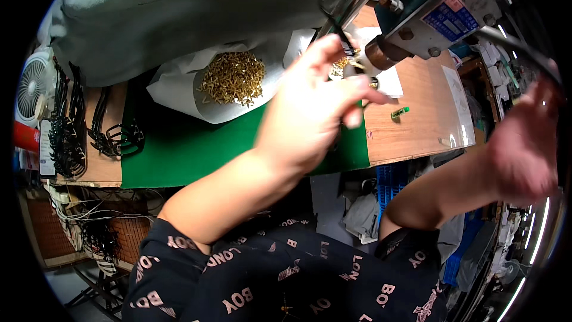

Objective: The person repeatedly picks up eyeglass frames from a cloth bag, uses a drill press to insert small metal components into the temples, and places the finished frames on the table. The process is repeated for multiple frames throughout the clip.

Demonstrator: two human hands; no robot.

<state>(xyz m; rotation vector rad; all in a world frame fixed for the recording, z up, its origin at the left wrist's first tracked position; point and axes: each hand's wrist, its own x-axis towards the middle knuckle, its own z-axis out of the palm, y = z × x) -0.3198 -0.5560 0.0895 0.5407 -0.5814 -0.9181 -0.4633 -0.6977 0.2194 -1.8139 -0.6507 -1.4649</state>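
My left hand point(310, 101) reaches up to the press with thumb and fingers closed on a thin black strap point(339, 28). A small gold-coloured fitting shows at the fingertips, partly hidden and blurred. Right beside these fingers is the brown, round ram point(384, 53) of a green and grey hand press point(411, 6). Raised at the far right, my right hand point(524, 146) is smeared by motion. Its fingers appear wrapped round the end of the press's dark lever point(515, 46).
Left of the press, small gold metal pieces point(232, 77) lie heaped on white paper point(173, 92) over a green mat point(161, 155). Black straps point(68, 125) hang in bundles by a white fan point(37, 86). A small green object point(400, 112) lies on the wooden tabletop point(417, 137).
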